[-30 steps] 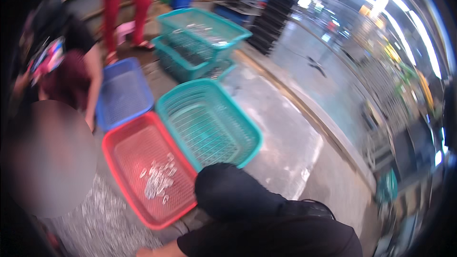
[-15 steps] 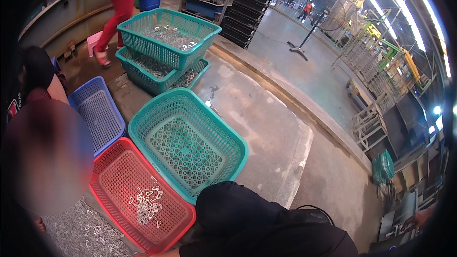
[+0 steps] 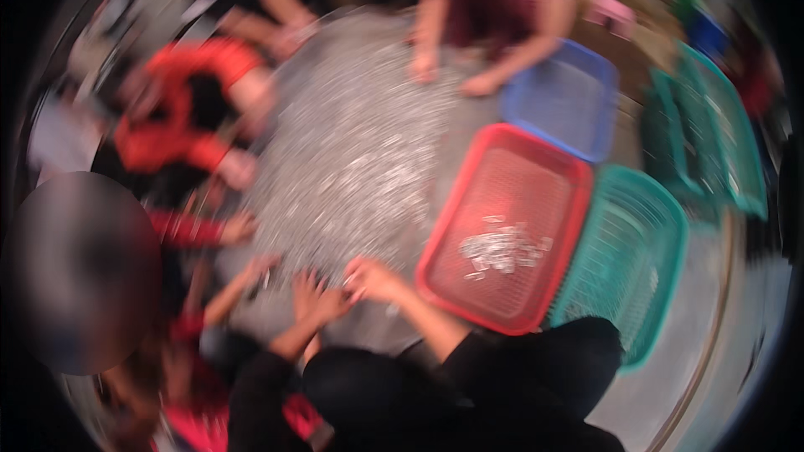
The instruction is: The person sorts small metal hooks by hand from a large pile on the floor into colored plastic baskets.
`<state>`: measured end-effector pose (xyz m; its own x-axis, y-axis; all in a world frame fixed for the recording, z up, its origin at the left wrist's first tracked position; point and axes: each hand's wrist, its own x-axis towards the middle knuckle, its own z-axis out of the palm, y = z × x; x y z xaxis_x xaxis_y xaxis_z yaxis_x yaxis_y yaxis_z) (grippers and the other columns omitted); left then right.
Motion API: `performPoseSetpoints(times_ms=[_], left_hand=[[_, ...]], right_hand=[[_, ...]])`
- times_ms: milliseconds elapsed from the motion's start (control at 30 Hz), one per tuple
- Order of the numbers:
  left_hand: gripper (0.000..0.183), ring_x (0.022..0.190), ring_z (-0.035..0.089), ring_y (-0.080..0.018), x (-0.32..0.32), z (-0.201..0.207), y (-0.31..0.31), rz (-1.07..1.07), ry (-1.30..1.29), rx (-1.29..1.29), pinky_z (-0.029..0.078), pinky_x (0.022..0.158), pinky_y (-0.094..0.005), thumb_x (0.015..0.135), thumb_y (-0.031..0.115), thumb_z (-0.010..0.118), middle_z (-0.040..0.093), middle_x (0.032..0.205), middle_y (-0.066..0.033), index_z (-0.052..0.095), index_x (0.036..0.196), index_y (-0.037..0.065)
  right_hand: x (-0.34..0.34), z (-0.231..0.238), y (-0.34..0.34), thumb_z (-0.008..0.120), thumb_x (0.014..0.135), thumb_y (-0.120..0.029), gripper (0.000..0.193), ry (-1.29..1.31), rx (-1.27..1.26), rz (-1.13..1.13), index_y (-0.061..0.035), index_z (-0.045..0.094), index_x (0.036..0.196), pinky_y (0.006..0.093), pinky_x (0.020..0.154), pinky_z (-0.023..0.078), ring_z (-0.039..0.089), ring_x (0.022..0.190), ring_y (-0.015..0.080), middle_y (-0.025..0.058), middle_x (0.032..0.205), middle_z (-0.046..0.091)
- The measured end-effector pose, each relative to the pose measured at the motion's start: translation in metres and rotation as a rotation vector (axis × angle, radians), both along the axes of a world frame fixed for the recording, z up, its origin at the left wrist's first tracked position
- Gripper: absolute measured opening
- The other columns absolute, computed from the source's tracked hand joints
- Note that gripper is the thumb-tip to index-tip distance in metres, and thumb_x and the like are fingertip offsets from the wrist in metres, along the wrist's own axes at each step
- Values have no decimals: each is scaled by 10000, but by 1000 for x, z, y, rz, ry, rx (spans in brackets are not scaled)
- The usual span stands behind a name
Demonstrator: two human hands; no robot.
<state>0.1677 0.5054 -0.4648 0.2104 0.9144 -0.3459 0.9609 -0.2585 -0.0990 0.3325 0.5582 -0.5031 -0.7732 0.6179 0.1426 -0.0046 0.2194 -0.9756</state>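
Note:
A broad pile of small bent metal hooks (image 3: 352, 151) covers the work surface before me. At its near edge my right hand (image 3: 374, 279) reaches in, fingers curled toward the pile. My left hand (image 3: 331, 305) is close beside it on the left. Motion smears the fingers of both hands, so whether they hold any hooks cannot be made out. Another hand (image 3: 308, 291) shows just beyond my left one. To the right of my hands lies a red plastic basket (image 3: 448, 238) with a small heap of hooks (image 3: 501, 249) in it.
A green basket (image 3: 670, 276) adjoins the red one on the right; a blue basket (image 3: 607, 88) is beyond it. Stacked green baskets (image 3: 729, 130) stand at far right. Several people surround the pile, including one in orange (image 3: 213, 59), their hands near its edges.
My view has swung left, from the baskets and floor to the pile. Both my hands now show at the pile's near edge. The red basket appears farther right.

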Motion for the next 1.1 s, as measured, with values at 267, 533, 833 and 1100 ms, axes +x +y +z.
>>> performPoseSetpoints(times_ms=[267,533,833,1100], left_hand=[[150,776,589,-350,-41,-107,-31,486,-662,-2,465,689,-426,751,124,554,611,821,-182,600,863,35],[371,987,506,-347,-29,-132,13,576,-764,284,411,854,-397,678,44,594,523,1032,-184,526,1042,51],[397,881,571,-249,-42,-142,0,672,-1130,-45,458,786,-345,694,8,577,568,1008,-146,537,1086,62],[288,951,525,-311,-52,-137,-45,643,-845,392,422,827,-382,703,-6,569,569,997,-143,586,980,71]], right_hand=[[-11,-29,-50,655,783,-236,204,-256,-828,-209,-68,557,844,220,512,395,468,596,63,-14,694,532],[-40,-142,-24,605,766,-162,146,-617,-157,-713,-81,615,887,325,663,463,602,715,202,73,732,622],[-71,-116,15,682,704,-209,246,-751,-195,-436,-139,625,933,376,749,472,607,839,274,105,869,643],[-46,-125,-12,677,735,-158,190,-379,-596,-531,-23,655,868,245,567,433,544,634,108,32,740,624]])
